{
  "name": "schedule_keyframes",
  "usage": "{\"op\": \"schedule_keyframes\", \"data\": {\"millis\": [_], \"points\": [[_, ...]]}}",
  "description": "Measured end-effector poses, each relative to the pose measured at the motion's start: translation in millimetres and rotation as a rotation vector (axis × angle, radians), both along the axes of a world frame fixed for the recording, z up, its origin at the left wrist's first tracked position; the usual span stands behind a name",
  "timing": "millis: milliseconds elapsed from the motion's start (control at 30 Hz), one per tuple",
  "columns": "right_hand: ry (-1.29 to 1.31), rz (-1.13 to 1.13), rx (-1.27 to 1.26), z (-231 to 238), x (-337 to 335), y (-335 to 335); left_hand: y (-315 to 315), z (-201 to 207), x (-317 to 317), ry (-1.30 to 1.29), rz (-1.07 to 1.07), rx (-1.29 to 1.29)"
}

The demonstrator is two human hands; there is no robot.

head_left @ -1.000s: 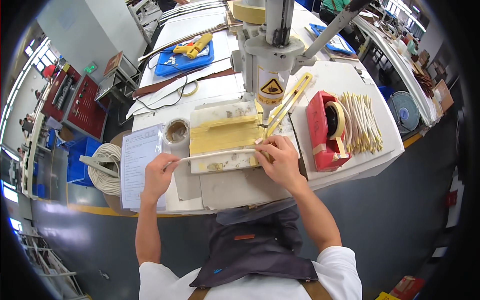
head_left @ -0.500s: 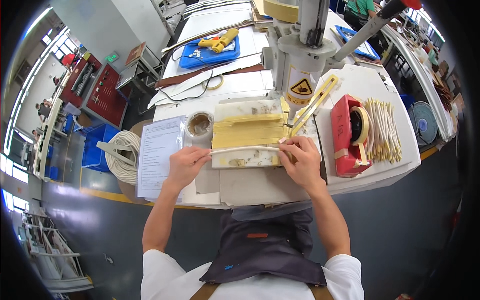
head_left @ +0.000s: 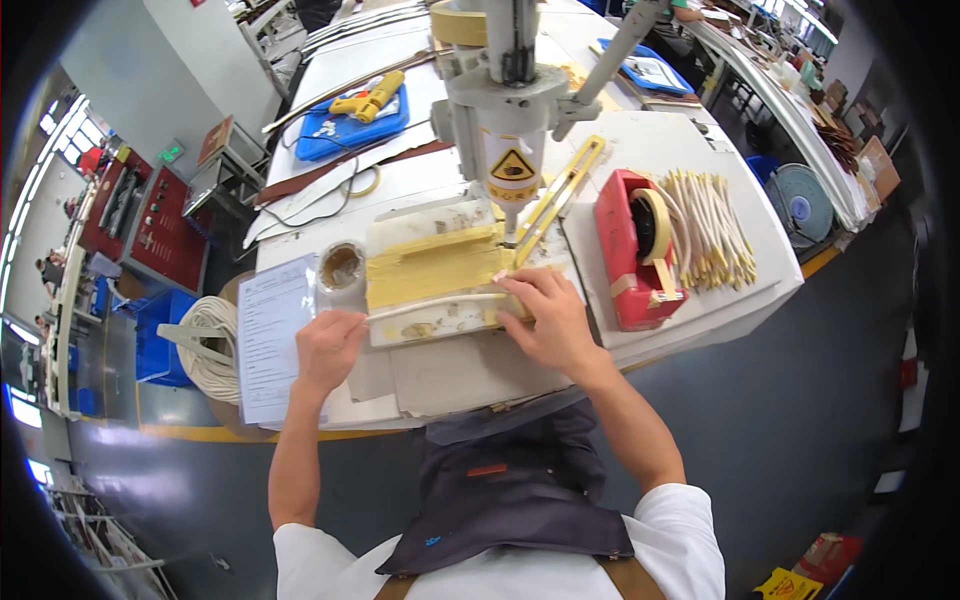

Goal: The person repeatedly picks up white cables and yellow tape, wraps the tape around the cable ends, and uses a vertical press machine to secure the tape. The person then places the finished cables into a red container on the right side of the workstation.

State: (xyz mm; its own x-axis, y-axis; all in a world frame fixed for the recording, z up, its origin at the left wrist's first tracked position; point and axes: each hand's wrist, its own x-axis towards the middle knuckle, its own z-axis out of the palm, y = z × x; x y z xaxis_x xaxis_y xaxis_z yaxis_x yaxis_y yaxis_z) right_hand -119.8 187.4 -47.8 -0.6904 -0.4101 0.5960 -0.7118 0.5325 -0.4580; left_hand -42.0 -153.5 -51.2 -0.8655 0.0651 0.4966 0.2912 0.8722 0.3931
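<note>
Since the light, bendy-looking white cord [head_left: 435, 302] suits end grips, my left hand [head_left: 333, 347] pinches one; my right hand's [head_left: 553, 318] hold I can't tell.

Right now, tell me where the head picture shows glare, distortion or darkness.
Head view: pale glare streaks the floor at lower left, and the left-edge windows look washed out; head view, the far-right bench curves toward the rim; head view, black fills all four corners; head view, the cord looks clear.
</note>
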Motion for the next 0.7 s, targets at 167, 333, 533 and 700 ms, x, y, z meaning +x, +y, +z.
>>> {"op": "schedule_keyframes", "data": {"millis": [167, 333, 533, 700], "points": [[0.077, -0.074, -0.077, 69, 44, 65, -3, -2, 12, -0.017, 0.044, 0.144], [-0.372, -0.459, -0.177, 100, 8, 150, 24, 20, 43, -0.159, 0.024, 0.396], [-1.116, -0.412, -0.179, 112, -12, 161, 94, 32, 69, -0.439, -0.137, 0.784], [-1.263, -0.355, -0.596, 117, 0, 156, 115, 36, 77, -0.56, -0.126, 0.725]]}}
